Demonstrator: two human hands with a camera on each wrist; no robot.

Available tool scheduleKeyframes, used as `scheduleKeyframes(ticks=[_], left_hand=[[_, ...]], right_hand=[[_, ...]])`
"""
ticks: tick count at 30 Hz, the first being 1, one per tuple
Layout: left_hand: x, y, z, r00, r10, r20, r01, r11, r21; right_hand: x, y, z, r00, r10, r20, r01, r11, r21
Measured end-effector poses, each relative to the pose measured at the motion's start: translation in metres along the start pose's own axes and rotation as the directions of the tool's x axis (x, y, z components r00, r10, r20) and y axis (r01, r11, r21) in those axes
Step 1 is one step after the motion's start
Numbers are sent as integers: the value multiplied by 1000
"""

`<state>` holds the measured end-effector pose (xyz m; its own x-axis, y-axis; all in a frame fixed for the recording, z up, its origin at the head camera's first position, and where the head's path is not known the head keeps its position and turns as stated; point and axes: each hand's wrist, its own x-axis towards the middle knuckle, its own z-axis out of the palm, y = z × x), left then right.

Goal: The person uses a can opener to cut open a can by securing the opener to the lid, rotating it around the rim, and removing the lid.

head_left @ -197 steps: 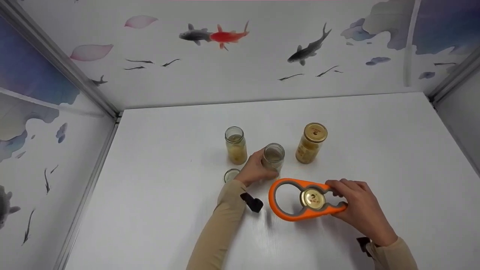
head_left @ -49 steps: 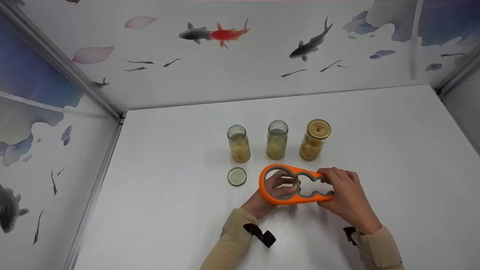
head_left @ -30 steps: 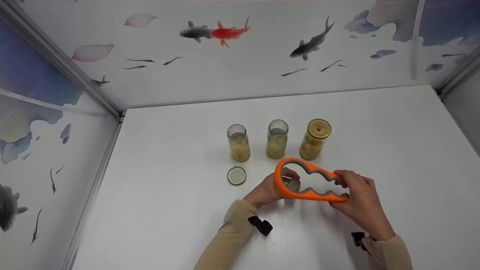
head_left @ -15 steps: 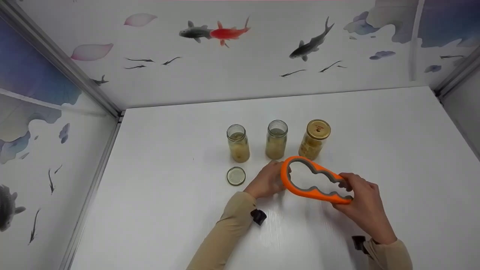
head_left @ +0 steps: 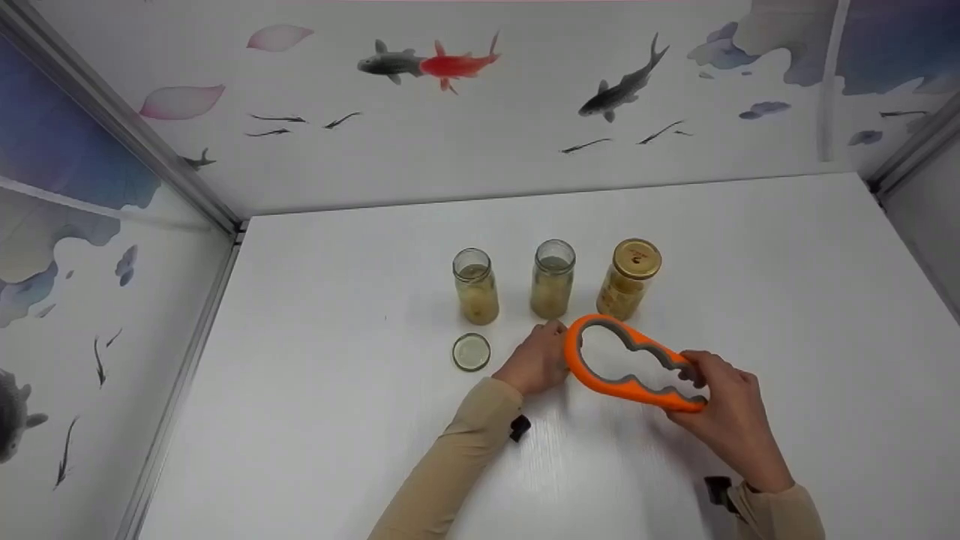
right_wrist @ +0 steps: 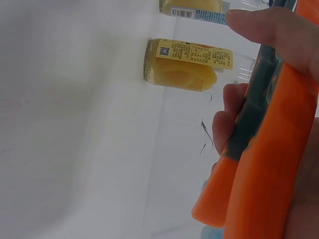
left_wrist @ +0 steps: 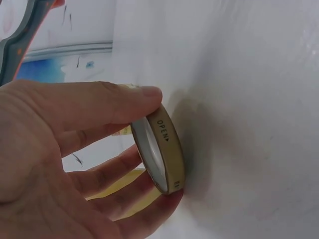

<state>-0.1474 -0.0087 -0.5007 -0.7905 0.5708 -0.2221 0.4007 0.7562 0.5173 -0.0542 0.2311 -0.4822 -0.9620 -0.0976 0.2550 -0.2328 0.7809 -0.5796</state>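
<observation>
My left hand (head_left: 536,360) is low over the white table, in front of the middle jar. In the left wrist view it pinches a gold jar lid (left_wrist: 172,149) on edge, thumb on top and fingers below, the lid's inside facing the palm. In the head view that lid is hidden behind the hand. My right hand (head_left: 731,409) grips the ends of an orange and grey jar opener (head_left: 616,388), held above the table with nothing in its opening. Two lidless glass jars stand behind: the left jar (head_left: 478,300) and the middle jar (head_left: 551,296).
At the right of the row stands a jar (head_left: 622,292) with its gold lid (head_left: 637,259) on. Another lid (head_left: 472,352) lies inside up in front of the left jar. Printed walls enclose the white table (head_left: 315,337) at the back and sides.
The left hand set the middle jar back in the row, took the lid out of the opener, and has lowered it leftward toward the table. The opener has shifted slightly right.
</observation>
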Motion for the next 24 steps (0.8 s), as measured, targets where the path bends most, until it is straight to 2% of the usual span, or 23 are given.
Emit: scheduleKeyframes(ticks=[2,7,12,16,20,24], left_hand=[[1,1,-1,1000,-26,10,26,999,29],[0,2,0,999,-32,-8,32,988,152],[-1,2,2,999,-8,-32,15,973,232],[-1,2,5,997,37,-62,-15,949,314],[-1,2,7,994,62,-89,-28,939,344],[-2,3,8,995,49,-86,-17,939,342]], right_hand=[[-1,1,0,1000,3,3,-3,1000,-5],[-2,3,1,1000,1,10,-1,1000,-3],[-3,5,3,999,-32,-7,32,999,-2],[-5,7,3,998,-57,-30,57,998,7],[-6,8,3,998,-56,-36,56,998,5],[-7,7,3,999,-34,-21,34,999,8]])
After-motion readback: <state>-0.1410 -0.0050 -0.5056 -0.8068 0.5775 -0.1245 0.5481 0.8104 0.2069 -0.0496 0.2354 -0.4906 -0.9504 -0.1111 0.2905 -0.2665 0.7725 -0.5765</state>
